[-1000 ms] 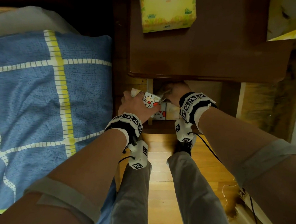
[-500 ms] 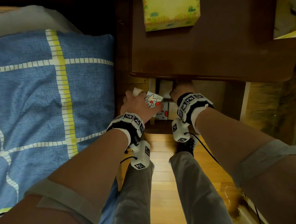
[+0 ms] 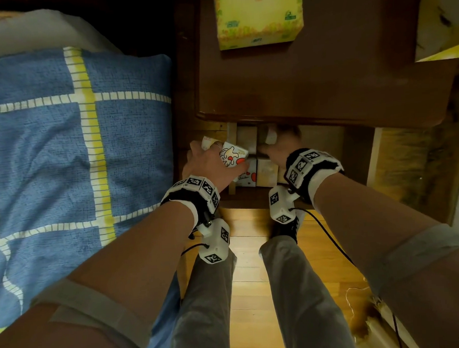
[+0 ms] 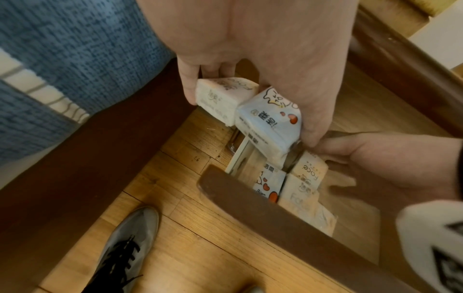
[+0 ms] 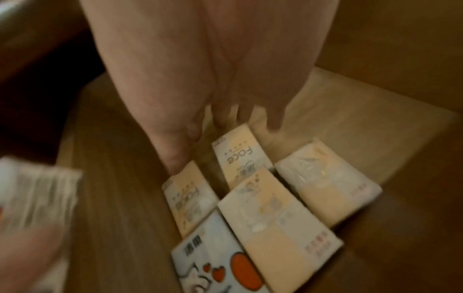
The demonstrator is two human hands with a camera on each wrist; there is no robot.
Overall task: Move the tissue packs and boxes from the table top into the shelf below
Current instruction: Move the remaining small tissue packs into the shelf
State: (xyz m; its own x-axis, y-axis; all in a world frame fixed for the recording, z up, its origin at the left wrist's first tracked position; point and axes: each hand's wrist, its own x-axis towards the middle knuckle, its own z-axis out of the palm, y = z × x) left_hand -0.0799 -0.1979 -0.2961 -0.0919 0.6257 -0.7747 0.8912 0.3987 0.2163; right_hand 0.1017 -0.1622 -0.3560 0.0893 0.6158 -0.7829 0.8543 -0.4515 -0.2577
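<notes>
Left hand [image 4: 250, 59] grips two small tissue packs at once, just in front of the open shelf [image 5: 120, 158] under the table top [image 3: 324, 83]: a blue-white pack with a cartoon figure and red hearts [image 4: 269, 123], and a pale peach pack [image 4: 223, 95] touching it on the left, fingers curled around both. Right hand [image 5: 200, 69] reaches into the shelf, its fingers [image 5: 172, 156] pointing down and resting on the far ends of the packs that already lie there; the wrist view is blurred, so whether they pinch a pack or only press on it cannot be told, though they look fairly straight. Five packs lie flat on the shelf floor, side by side and touching: four peach packs printed "Face" [image 5: 240, 156] and, nearest, another blue-white heart pack [image 5: 218, 257]. On the table top, at its far edge, a yellow-green tissue box [image 3: 258, 15] sits well apart from the hands. To the left lies a blue bed cover with yellow and white stripes [image 3: 62, 142]. Below are a wooden floor [image 3: 256, 292], grey trouser legs and a grey laced shoe [image 4: 125, 247].
</notes>
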